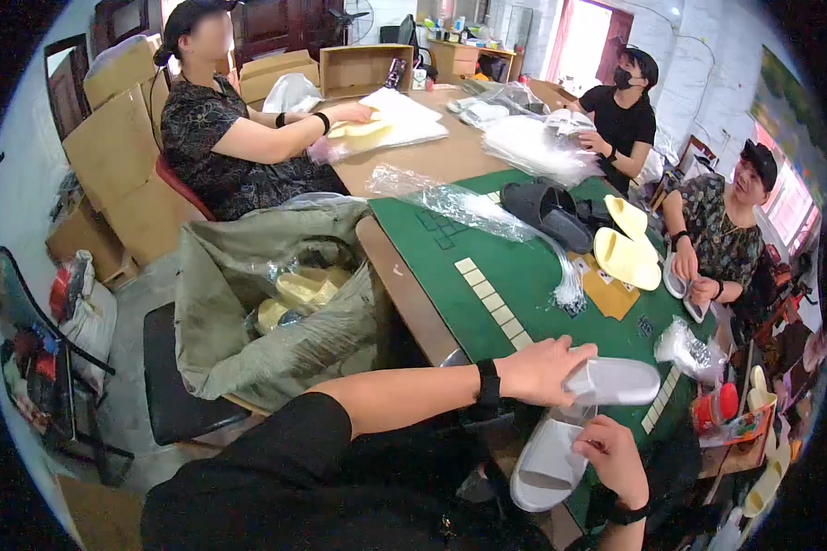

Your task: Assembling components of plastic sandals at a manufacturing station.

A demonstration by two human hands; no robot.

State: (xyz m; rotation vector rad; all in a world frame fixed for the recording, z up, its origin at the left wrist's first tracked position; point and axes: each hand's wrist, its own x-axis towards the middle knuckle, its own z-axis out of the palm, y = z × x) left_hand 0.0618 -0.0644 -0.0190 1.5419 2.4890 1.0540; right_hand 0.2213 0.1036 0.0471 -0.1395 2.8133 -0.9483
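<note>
My left hand (544,371) is closed around the heel or strap end of a light grey slide slipper (620,380), held over the near edge of the green table. Just below it, a second grey slide slipper (547,473) lies tilted, its toe end toward me. Against the strap of that slipper is my right hand (614,459), its fingers curled in a pinch; what is between them is hidden. Dark bands circle both my wrists. Farther off on the table are yellow slippers (627,259) and black slippers (547,216).
Clear plastic bags (450,204) lie across the green table mat (413,241). A large sack (276,354) of bagged slippers stands at the left. Three people sit around the table handling slippers and bags. A red-lidded jar (719,404) is at the right, beside an orange basket (744,424).
</note>
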